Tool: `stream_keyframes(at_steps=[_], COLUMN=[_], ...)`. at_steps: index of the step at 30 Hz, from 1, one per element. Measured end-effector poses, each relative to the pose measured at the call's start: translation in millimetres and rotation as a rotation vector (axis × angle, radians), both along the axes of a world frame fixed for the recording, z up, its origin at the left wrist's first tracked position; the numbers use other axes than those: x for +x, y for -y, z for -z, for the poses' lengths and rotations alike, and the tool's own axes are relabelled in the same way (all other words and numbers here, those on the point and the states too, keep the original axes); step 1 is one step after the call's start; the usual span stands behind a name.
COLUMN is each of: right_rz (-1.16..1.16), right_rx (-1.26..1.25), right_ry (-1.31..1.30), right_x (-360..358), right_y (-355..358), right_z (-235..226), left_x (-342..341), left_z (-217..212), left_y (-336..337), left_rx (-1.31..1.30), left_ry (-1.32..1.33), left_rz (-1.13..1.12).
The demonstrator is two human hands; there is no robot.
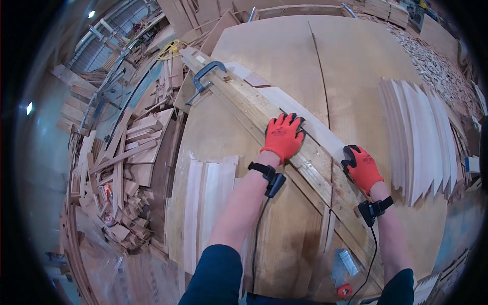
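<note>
My left hand, in a red glove with black fingertips, lies with its fingers spread over the long wooden beam and the edge of a pale board lying against it. My right hand, gloved alike, has its fingers bent around the near right end of that board; their undersides are hidden. A blue C-clamp grips the beam's far left end. Beyond the pale board, a shorter pale piece sits along the same beam. Black straps with small devices and cables circle both wrists.
The beam crosses a wide plywood worktop diagonally. Long pale boards with angled ends stand stacked at right; more boards lie left of my left arm. Metal staple strips and a red tape measure lie near the front. Offcuts heap at left.
</note>
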State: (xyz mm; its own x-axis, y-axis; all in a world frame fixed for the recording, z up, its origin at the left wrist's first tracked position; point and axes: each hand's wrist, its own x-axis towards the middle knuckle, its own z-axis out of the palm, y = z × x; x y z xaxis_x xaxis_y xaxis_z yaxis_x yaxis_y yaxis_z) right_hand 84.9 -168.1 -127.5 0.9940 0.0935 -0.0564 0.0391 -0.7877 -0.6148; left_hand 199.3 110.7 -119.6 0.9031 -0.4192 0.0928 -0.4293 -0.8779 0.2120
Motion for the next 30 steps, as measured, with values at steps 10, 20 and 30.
stream_keyframes(at_steps=[10,20,30], right_rz=[0.054,0.196,0.260], right_rx=[0.126,0.143,0.159], right_ry=[0.062,0.054,0.032], right_x=[12.4,8.2,-46.3], right_y=[-10.7,-12.4,-32.0], right_z=[12.0,17.2,41.6], left_x=[0.8,14.3,29.9], left_z=[-1.7,4.8,27.2], left_y=[3.3,-0.5,-19.5], left_rx=[0.073,0.075,0.116], left_ry=[0.024,0.048,0.126], left_rz=[-0.078,-0.075,-0.018])
